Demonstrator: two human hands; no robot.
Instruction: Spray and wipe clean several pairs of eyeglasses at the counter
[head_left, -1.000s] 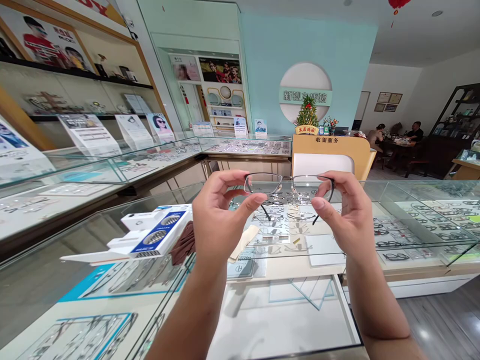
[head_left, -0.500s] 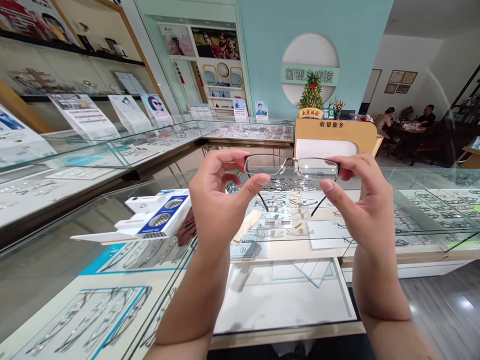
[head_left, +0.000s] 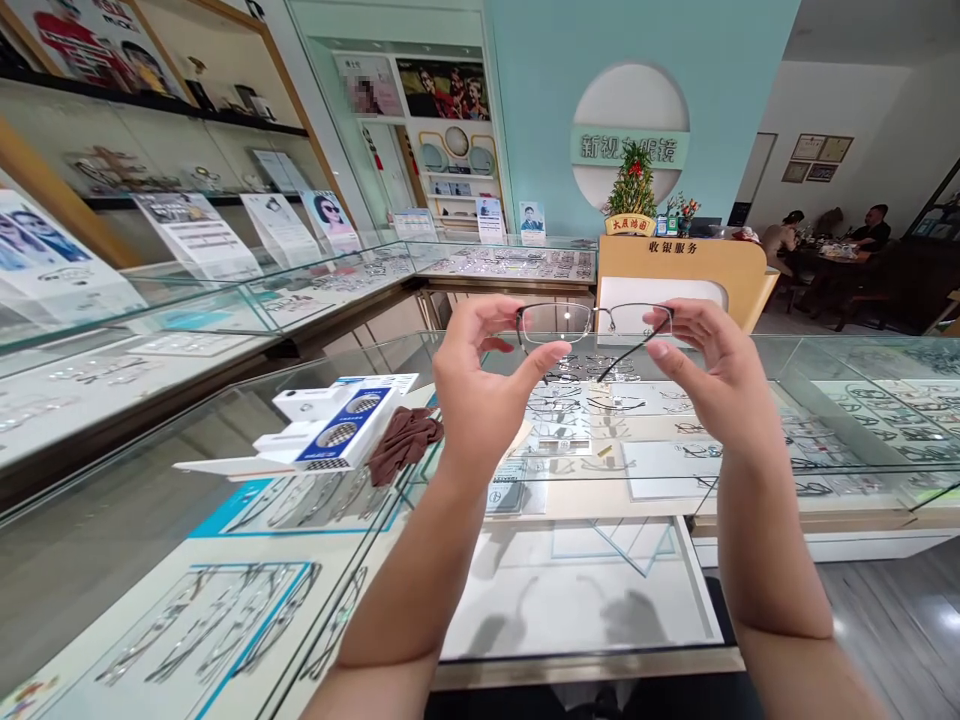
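A pair of thin-framed eyeglasses (head_left: 559, 322) is held up above the glass counter, both temples unfolded and pointing back toward me. My left hand (head_left: 487, 385) pinches its left end between thumb and fingers. At the other end, my right hand (head_left: 709, 365) grips the corner by the hinge, its thumb beneath. The right temple slants down and inward across the lens. Below the eyeglasses, more frames (head_left: 585, 403) lie inside the display case. Left of my left forearm, a crumpled brown cloth (head_left: 405, 445) rests on the glass.
An opened white-and-blue box (head_left: 349, 430) sits beside the cloth. A pulled-out white drawer (head_left: 570, 625) is under the counter, between my forearms. Glass cases with frames (head_left: 217, 630) stand left and right. Beyond is a wooden cashier desk (head_left: 739, 290); people (head_left: 870, 235) sit at a far table.
The eyeglasses have turned, the right end swinging so its temple now crosses inward. Both hands sit closer together, the left having shifted right. The view has swung slightly left.
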